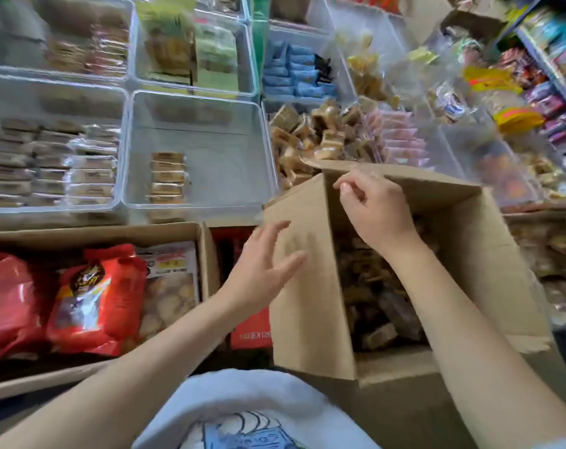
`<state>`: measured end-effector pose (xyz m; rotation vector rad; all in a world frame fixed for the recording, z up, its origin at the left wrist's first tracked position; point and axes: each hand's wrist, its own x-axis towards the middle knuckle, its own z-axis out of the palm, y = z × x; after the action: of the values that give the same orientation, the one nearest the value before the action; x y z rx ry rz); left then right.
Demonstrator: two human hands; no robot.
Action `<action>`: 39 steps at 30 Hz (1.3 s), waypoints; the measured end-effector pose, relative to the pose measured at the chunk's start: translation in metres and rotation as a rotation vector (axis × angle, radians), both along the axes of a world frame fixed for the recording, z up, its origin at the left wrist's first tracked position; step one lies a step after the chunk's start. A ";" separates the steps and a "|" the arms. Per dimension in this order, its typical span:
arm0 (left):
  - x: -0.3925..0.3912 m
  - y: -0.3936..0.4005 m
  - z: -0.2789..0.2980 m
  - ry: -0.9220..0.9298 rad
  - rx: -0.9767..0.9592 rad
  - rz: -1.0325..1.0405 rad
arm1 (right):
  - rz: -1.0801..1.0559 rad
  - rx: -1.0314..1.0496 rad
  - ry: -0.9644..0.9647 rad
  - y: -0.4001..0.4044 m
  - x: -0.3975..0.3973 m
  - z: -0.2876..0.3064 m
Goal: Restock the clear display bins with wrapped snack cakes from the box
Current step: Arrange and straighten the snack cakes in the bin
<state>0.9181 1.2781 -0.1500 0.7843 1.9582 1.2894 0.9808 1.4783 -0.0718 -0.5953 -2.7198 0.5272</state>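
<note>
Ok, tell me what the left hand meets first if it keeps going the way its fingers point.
Probably the cardboard box's outer side flap: the left hand is open, fingertips right beside it. Actual contact is unclear.
</note>
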 end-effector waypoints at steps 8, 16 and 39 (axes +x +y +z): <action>0.058 0.060 -0.016 -0.288 0.112 0.125 | 0.175 -0.007 -0.682 0.059 0.041 -0.086; 0.065 0.061 -0.006 -0.321 0.147 0.202 | 0.423 0.042 -1.140 0.057 0.048 -0.201; 0.042 0.047 0.045 -0.195 0.234 0.417 | 0.407 -1.207 -0.290 0.058 0.043 -0.005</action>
<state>0.9601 1.3248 -0.1046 0.3420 1.8925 1.7927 1.0237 1.5360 -0.0764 -0.3374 -2.4862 2.3798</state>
